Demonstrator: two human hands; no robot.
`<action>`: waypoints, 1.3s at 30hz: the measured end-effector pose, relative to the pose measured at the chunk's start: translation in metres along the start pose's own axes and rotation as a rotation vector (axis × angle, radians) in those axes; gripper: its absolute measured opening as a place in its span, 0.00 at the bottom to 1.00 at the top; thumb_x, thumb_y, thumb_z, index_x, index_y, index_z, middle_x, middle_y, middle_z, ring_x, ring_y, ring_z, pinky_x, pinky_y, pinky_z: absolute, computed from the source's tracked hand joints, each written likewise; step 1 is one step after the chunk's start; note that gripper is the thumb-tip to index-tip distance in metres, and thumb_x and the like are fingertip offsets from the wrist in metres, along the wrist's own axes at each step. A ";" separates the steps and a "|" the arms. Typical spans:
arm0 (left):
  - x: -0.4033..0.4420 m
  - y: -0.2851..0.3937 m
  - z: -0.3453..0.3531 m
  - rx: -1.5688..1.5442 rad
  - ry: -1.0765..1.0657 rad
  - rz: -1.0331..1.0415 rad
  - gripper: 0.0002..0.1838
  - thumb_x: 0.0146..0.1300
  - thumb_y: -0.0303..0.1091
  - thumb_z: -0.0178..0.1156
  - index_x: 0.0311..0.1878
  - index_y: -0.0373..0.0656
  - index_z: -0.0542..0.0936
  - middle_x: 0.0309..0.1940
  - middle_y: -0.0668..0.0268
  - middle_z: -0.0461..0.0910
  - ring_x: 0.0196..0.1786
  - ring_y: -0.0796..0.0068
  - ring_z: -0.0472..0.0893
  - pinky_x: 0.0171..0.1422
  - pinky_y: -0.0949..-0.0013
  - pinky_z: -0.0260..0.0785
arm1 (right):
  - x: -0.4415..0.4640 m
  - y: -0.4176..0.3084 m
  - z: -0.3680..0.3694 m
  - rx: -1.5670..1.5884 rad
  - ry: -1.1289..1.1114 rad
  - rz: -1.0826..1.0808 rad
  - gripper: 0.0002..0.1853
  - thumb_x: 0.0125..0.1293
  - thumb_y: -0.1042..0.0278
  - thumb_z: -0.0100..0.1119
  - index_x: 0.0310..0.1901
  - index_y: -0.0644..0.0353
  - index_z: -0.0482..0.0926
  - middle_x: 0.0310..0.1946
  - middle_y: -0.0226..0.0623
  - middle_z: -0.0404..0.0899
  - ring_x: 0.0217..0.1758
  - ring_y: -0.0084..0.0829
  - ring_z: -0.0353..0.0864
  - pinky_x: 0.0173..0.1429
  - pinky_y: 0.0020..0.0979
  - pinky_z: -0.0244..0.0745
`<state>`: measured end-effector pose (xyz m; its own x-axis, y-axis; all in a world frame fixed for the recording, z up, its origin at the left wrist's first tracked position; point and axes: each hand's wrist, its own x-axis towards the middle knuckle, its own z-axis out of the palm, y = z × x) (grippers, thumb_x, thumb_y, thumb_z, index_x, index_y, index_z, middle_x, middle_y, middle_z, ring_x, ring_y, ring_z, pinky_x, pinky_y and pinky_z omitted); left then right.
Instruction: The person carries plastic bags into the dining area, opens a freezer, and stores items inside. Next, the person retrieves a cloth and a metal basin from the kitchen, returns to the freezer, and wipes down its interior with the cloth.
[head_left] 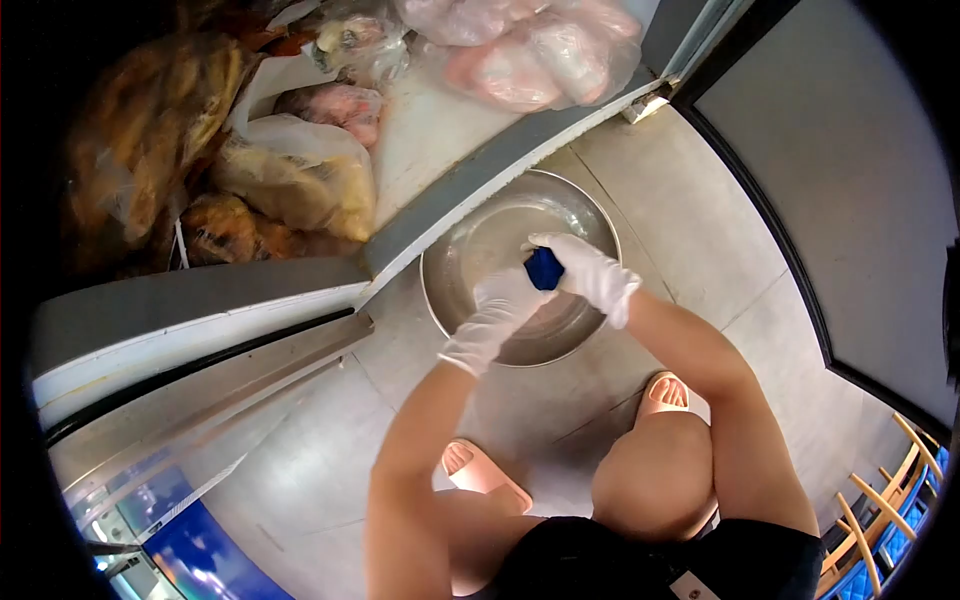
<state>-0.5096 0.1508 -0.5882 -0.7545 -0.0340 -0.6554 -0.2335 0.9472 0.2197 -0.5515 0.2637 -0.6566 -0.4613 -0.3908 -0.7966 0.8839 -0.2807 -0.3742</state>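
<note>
My left hand (506,303) and my right hand (582,268), both in white gloves, meet over a wide round metal basin (436,297) on the floor. Between them is a dark blue cloth (544,268), bunched up small. Fingers of both hands close around it from either side. Inside the basin, the bottom looks pale and shiny; whether it holds water I cannot tell. My hands cover part of the basin's middle.
An open freezer compartment (440,95) is at the top, with bagged food (290,175) at left and pink-white bags (545,60) at right. Its open door (830,170) stands on the right. Wooden chairs (885,510) with blue parts are at lower right. My slippers (488,478) flank the basin's near side.
</note>
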 end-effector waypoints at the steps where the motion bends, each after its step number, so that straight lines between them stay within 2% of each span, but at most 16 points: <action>1: 0.001 -0.014 -0.009 -0.053 -0.033 0.046 0.37 0.42 0.66 0.61 0.45 0.42 0.79 0.37 0.49 0.80 0.45 0.55 0.79 0.49 0.61 0.70 | -0.011 -0.011 -0.003 -0.066 -0.124 0.075 0.11 0.62 0.64 0.53 0.41 0.61 0.75 0.34 0.37 0.77 0.38 0.30 0.76 0.42 0.32 0.74; 3: -0.016 -0.023 -0.036 -0.227 0.016 0.170 0.35 0.51 0.64 0.57 0.46 0.38 0.77 0.36 0.53 0.80 0.44 0.59 0.80 0.49 0.62 0.69 | -0.046 -0.036 -0.001 -0.273 -0.309 0.149 0.18 0.63 0.61 0.53 0.51 0.61 0.71 0.45 0.37 0.75 0.49 0.30 0.74 0.50 0.36 0.73; 5: -0.002 -0.033 -0.024 -0.753 0.516 0.408 0.29 0.61 0.58 0.51 0.46 0.37 0.76 0.36 0.59 0.80 0.43 0.66 0.79 0.51 0.66 0.67 | -0.067 -0.051 0.008 -0.328 -0.340 0.076 0.18 0.63 0.64 0.52 0.53 0.62 0.71 0.47 0.37 0.74 0.49 0.30 0.74 0.50 0.39 0.74; 7: -0.006 -0.034 -0.047 -0.805 0.406 0.354 0.25 0.67 0.52 0.45 0.48 0.38 0.74 0.41 0.64 0.77 0.44 0.74 0.74 0.53 0.72 0.64 | -0.076 -0.060 0.019 -0.261 -0.324 -0.005 0.12 0.60 0.70 0.55 0.46 0.61 0.74 0.44 0.36 0.75 0.46 0.29 0.75 0.50 0.36 0.74; 11: 0.008 -0.034 -0.072 -1.195 0.795 0.315 0.31 0.67 0.55 0.42 0.53 0.30 0.69 0.46 0.56 0.76 0.48 0.67 0.74 0.57 0.70 0.63 | -0.082 -0.077 0.045 -0.065 -0.396 -0.387 0.05 0.56 0.76 0.59 0.30 0.56 0.73 0.34 0.30 0.75 0.35 0.24 0.74 0.42 0.24 0.70; 17: -0.015 -0.053 -0.127 -1.618 0.764 0.188 0.33 0.63 0.61 0.45 0.47 0.33 0.74 0.37 0.62 0.79 0.36 0.76 0.79 0.41 0.74 0.73 | -0.075 -0.133 0.065 0.051 -0.297 -0.556 0.03 0.59 0.74 0.59 0.32 0.60 0.74 0.36 0.38 0.79 0.41 0.30 0.79 0.48 0.32 0.75; 19: -0.016 -0.056 -0.127 -1.550 0.682 0.186 0.36 0.59 0.64 0.48 0.51 0.35 0.72 0.42 0.60 0.78 0.42 0.69 0.80 0.46 0.69 0.74 | -0.069 -0.126 0.077 -0.365 -0.246 -0.643 0.11 0.58 0.70 0.61 0.42 0.63 0.75 0.36 0.37 0.79 0.38 0.27 0.78 0.45 0.27 0.74; 21: 0.010 -0.067 -0.112 -1.541 0.559 0.211 0.29 0.62 0.59 0.48 0.45 0.38 0.76 0.36 0.66 0.79 0.36 0.75 0.79 0.40 0.74 0.74 | -0.065 -0.108 0.100 -0.614 -0.209 -0.723 0.15 0.58 0.69 0.61 0.46 0.64 0.75 0.36 0.36 0.78 0.35 0.22 0.75 0.39 0.23 0.72; 22: 0.004 -0.054 -0.113 -1.577 0.566 0.277 0.27 0.62 0.57 0.50 0.44 0.39 0.77 0.35 0.67 0.79 0.35 0.76 0.79 0.40 0.74 0.73 | -0.065 -0.106 0.109 -0.663 -0.093 -0.560 0.14 0.57 0.70 0.61 0.45 0.63 0.76 0.32 0.33 0.78 0.31 0.20 0.73 0.35 0.22 0.70; 24: 0.001 -0.039 -0.114 -1.515 0.574 0.442 0.18 0.61 0.48 0.58 0.41 0.41 0.78 0.29 0.72 0.78 0.32 0.81 0.76 0.35 0.77 0.70 | -0.017 -0.098 0.097 -0.510 -0.220 -0.562 0.09 0.57 0.70 0.62 0.39 0.62 0.78 0.26 0.28 0.77 0.27 0.19 0.72 0.31 0.22 0.69; 27: -0.008 -0.036 -0.122 -1.334 0.505 0.292 0.12 0.56 0.36 0.65 0.41 0.43 0.78 0.24 0.77 0.74 0.21 0.87 0.67 0.24 0.81 0.58 | -0.033 -0.109 0.099 -0.426 -0.047 -0.631 0.07 0.56 0.69 0.64 0.34 0.62 0.78 0.24 0.28 0.76 0.22 0.19 0.71 0.27 0.21 0.68; 29: -0.004 -0.042 -0.121 -1.243 0.691 0.164 0.11 0.55 0.32 0.65 0.39 0.38 0.78 0.22 0.73 0.73 0.18 0.86 0.66 0.22 0.80 0.60 | -0.037 -0.120 0.095 -0.260 -0.016 -0.716 0.08 0.53 0.68 0.67 0.31 0.61 0.77 0.21 0.28 0.75 0.17 0.18 0.69 0.22 0.21 0.65; 32: 0.013 -0.057 -0.114 -1.532 0.761 0.003 0.14 0.63 0.39 0.56 0.34 0.37 0.81 0.22 0.68 0.77 0.19 0.79 0.72 0.22 0.80 0.62 | -0.049 -0.133 0.098 -0.146 0.123 -0.803 0.08 0.54 0.68 0.66 0.28 0.59 0.76 0.18 0.28 0.73 0.15 0.18 0.68 0.19 0.20 0.63; 33: 0.020 -0.065 -0.111 -1.632 0.795 -0.069 0.17 0.65 0.44 0.52 0.43 0.37 0.78 0.23 0.63 0.78 0.22 0.75 0.76 0.24 0.76 0.65 | -0.054 -0.137 0.100 -0.106 0.154 -0.833 0.08 0.54 0.68 0.65 0.27 0.59 0.75 0.17 0.28 0.73 0.15 0.18 0.68 0.19 0.20 0.63; 35: 0.014 -0.070 -0.118 -1.722 0.558 -0.433 0.21 0.64 0.51 0.51 0.41 0.39 0.77 0.27 0.63 0.78 0.25 0.67 0.77 0.19 0.71 0.68 | -0.060 -0.143 0.111 -0.063 0.191 -0.869 0.08 0.55 0.68 0.65 0.28 0.60 0.75 0.16 0.29 0.72 0.15 0.18 0.67 0.18 0.20 0.62; 39: 0.030 -0.088 -0.105 -2.199 0.479 -0.411 0.33 0.62 0.58 0.48 0.54 0.33 0.66 0.42 0.56 0.74 0.40 0.62 0.78 0.41 0.67 0.73 | -0.048 -0.152 0.134 -0.088 0.030 -0.990 0.11 0.58 0.70 0.61 0.39 0.66 0.75 0.25 0.37 0.76 0.24 0.24 0.74 0.29 0.23 0.70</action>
<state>-0.5760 0.0326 -0.5512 -0.4710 -0.4329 -0.7686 -0.1966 -0.7978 0.5699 -0.6740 0.2076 -0.4982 -0.9931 0.0069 -0.1173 0.1047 -0.4015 -0.9099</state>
